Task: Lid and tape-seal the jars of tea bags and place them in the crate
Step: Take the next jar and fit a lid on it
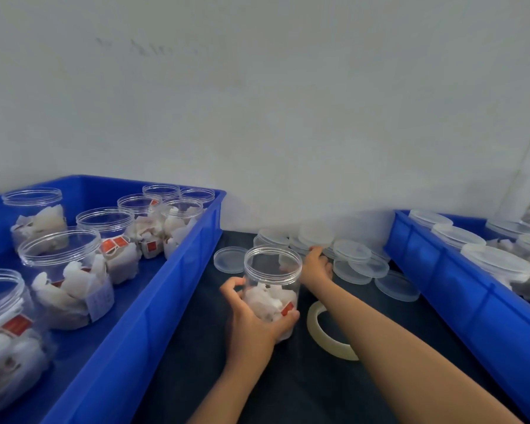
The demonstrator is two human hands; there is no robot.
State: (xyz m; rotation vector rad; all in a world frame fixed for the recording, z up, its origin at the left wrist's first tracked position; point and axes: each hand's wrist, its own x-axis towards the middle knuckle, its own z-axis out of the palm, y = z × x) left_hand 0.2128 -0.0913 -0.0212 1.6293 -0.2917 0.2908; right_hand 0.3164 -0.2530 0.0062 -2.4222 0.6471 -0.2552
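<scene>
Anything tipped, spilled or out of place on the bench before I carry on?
Nothing spilled or tipped. The lids lie in a loose overlapping heap by the wall rather than a stack, where the right hand reaches. The left hand holds the open jar upright.

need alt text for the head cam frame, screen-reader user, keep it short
A person's left hand grips an open jar of tea bags on a dark table while the right hand reaches into a pile of clear lids by the wall. A tape roll lies beside the jar; blue crates flank it, unlidded jars left, lidded jars right.
</scene>
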